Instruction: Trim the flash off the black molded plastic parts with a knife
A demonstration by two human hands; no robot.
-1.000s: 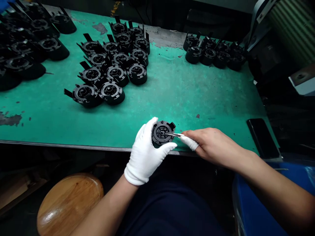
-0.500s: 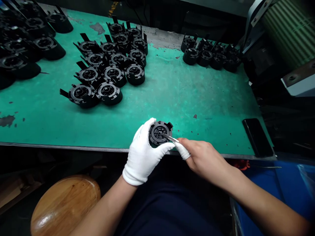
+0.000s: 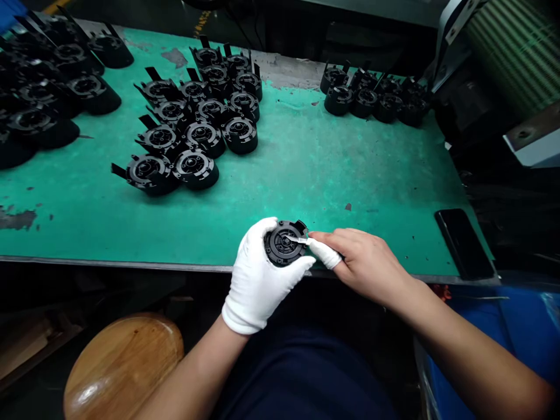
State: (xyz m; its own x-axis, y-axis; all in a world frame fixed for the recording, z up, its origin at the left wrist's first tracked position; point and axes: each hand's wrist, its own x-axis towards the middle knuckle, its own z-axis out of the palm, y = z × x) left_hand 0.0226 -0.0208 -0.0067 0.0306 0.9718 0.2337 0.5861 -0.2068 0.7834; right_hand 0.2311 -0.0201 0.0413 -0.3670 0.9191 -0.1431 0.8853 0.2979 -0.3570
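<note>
Nearest us, low on the left, is a wooden stool. At the front edge of the worktop, our gloved left hand has its fingers curled around the rim of a round black part, ribbed face up; we cannot tell whether its underside rests on the surface. We judge the part light and stiff, probably moulded plastic: its outer wall should take a firm squeeze, while the fine ribs and the small tab at the rim look easier to snap, so the side is where to take hold. That wall may slide a little under cloth (the glove looks like thin knit). Our right hand, ungloved but for a white cover on the thumb, pinches a slim metal tool; its tip lies over the middle of the face, and we cannot tell how hard it presses. To the right, a dark phone lies near the worktop's edge. Beyond our hands, to the left, stands a cluster of similar black parts, some with upright tabs that look like poor handles; farther back on the right stands a smaller group
</note>
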